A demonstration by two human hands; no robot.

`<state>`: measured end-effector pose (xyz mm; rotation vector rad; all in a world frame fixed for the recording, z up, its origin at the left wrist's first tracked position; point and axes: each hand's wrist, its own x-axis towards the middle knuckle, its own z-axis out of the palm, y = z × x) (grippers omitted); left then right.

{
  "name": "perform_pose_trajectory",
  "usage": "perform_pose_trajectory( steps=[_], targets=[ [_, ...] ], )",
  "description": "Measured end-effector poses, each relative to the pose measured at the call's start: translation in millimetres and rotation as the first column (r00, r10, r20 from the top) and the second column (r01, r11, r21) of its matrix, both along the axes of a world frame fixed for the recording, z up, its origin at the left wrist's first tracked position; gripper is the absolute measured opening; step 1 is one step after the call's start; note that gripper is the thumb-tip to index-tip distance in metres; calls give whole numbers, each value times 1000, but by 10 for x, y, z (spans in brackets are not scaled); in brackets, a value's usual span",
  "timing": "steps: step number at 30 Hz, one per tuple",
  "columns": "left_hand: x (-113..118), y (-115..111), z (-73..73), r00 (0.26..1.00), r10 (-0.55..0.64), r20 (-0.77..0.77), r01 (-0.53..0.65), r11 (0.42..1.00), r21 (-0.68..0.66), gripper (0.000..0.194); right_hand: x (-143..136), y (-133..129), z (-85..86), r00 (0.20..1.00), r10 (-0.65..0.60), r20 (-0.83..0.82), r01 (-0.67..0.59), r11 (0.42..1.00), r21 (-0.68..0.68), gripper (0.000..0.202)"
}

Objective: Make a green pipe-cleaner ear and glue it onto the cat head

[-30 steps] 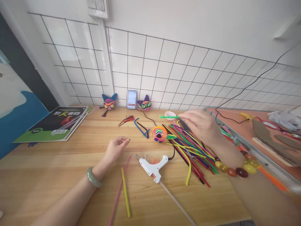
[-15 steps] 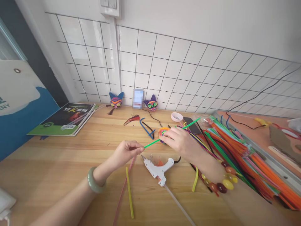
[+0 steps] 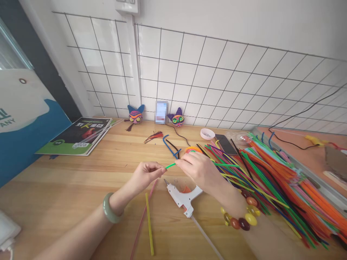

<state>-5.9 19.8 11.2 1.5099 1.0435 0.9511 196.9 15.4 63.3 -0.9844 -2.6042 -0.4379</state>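
Note:
A green pipe cleaner [image 3: 227, 165] runs between my two hands above the middle of the table. My left hand [image 3: 148, 174] pinches its left end between thumb and fingers. Farther along, my right hand [image 3: 200, 169] is closed on it, with the rest sticking out to the right. Partly hidden behind my right hand lies a coiled orange and multicoloured piece [image 3: 192, 149]. Just below my hands a white glue gun [image 3: 180, 198] rests on the wood, its nozzle pointing up and left. A yellow pipe cleaner [image 3: 149, 224] and a pink one [image 3: 142, 219] lie near my left hand.
Bundles of coloured pipe cleaners [image 3: 284, 180] spread over the right side. At the wall stand two finished cat-like faces, one blue-eared [image 3: 135, 115], one purple-eared [image 3: 177, 118], beside a lit phone [image 3: 161, 112]. A pink bowl [image 3: 207, 134], a dark phone [image 3: 226, 144] and a book [image 3: 77, 136] lie around.
My right hand has slid left and down along the green pipe cleaner, closer to my left hand. The pipe cleaner's right end has dropped. The view has shifted slightly.

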Motion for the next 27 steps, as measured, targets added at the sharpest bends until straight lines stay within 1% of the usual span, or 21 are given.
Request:
perform_pose_trajectory(
  steps=[6,10,17,27],
  targets=[
    [14,-46,26,995,-47,91,50,998,-39,19,15,-6,-11,998,-12,-60,12,1000,-11,19],
    [30,-65,27,995,-55,79,59,997,-55,20,43,-2,-18,997,4,-82,-6,1000,-22,19],
    [28,-69,37,991,-79,105,87,994,-69,21,52,5,-59,998,-8,-57,6,999,-36,17],
    [17,-95,81,982,-137,130,146,987,-63,20,37,-31,-9,994,19,-106,-22,999,-27,20]
  ],
)
